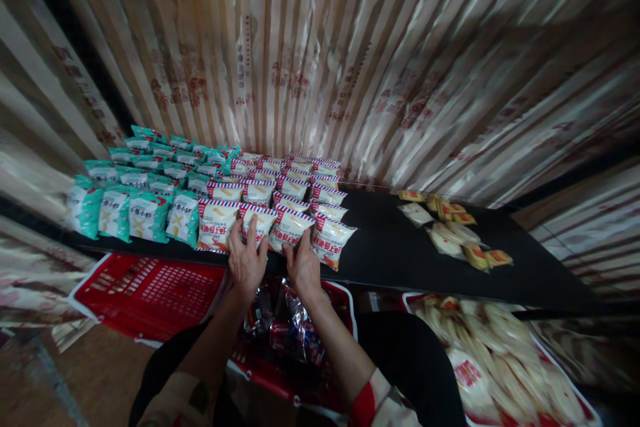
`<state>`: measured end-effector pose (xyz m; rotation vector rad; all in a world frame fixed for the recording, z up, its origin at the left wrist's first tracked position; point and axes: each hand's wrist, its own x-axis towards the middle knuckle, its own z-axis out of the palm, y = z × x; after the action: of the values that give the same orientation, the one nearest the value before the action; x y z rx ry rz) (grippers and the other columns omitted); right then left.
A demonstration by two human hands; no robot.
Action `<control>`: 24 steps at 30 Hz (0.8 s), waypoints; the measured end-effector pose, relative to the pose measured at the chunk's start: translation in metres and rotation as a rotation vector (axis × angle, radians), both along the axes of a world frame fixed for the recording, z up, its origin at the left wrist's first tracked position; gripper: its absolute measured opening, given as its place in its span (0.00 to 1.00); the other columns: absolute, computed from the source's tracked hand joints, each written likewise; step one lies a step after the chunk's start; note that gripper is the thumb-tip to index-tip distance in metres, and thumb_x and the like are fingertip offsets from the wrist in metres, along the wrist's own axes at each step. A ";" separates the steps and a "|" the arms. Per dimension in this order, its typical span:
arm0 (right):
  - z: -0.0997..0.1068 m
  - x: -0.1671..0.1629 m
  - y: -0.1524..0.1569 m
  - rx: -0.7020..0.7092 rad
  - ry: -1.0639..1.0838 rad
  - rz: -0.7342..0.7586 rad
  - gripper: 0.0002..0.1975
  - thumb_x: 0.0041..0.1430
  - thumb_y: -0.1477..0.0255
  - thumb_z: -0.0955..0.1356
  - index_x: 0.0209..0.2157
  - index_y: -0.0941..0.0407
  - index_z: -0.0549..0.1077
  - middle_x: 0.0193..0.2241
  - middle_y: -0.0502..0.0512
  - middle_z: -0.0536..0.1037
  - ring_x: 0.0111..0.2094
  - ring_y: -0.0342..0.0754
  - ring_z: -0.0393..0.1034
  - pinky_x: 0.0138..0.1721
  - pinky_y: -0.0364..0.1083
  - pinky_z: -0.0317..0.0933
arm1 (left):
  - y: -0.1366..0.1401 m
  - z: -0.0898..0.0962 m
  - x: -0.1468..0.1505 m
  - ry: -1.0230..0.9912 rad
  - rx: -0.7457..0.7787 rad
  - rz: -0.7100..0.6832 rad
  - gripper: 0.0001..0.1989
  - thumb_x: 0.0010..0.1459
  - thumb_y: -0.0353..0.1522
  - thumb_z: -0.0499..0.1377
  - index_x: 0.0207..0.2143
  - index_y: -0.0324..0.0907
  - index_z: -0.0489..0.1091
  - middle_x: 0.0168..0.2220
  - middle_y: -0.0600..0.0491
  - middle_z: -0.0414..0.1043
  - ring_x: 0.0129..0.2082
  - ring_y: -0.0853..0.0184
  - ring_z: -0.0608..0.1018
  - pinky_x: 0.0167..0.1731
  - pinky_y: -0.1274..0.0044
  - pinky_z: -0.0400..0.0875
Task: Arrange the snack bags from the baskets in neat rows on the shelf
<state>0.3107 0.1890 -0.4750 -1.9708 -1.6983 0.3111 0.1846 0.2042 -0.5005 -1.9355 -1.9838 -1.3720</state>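
On a black shelf, white snack packets (218,225) with striped top edges stand in rows. My left hand (247,257) lies against the front of a second white snack packet (261,217), fingers spread and thumb toward the right. Beside it, my right hand (303,267) has thumb and fingers closed on the lower part of a third white snack packet (289,223). At the right end of the front row, another white snack packet (332,243) leans near my right fingers. Teal snack packets (148,217) fill the shelf's left side.
Flat packs (447,240) and small yellow packs (483,258) lie on the right of the black shelf (380,240). Below are a red basket (175,287), another basket holding dark shiny packages (295,327), and one full of pale bagged goods (500,353). A striped curtain (310,47) hangs behind.
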 end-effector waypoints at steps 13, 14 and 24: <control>-0.043 0.000 -0.017 0.273 0.136 0.114 0.31 0.63 0.72 0.56 0.63 0.71 0.42 0.61 0.75 0.53 0.63 0.55 0.49 0.58 0.54 0.54 | -0.014 0.000 0.008 0.166 -0.010 -0.002 0.29 0.56 0.43 0.56 0.59 0.43 0.59 0.62 0.38 0.47 0.59 0.46 0.58 0.51 0.59 0.64; -0.042 0.001 -0.022 0.308 0.101 0.140 0.31 0.63 0.73 0.56 0.63 0.70 0.41 0.62 0.74 0.52 0.63 0.54 0.47 0.58 0.54 0.54 | -0.013 0.000 0.009 0.165 -0.010 0.002 0.29 0.56 0.43 0.56 0.58 0.44 0.60 0.62 0.38 0.47 0.59 0.46 0.57 0.51 0.59 0.65; -0.027 0.084 -0.055 0.480 -0.034 -0.043 0.33 0.62 0.64 0.61 0.64 0.56 0.45 0.62 0.68 0.54 0.62 0.59 0.48 0.56 0.64 0.53 | -0.016 0.003 0.009 0.200 -0.021 0.031 0.31 0.55 0.45 0.57 0.58 0.42 0.59 0.61 0.38 0.49 0.59 0.47 0.58 0.50 0.62 0.66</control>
<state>0.3951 0.1337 -0.5024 -1.6575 -1.5683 -0.1388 0.1935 0.1886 -0.4975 -1.9548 -1.9335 -1.1057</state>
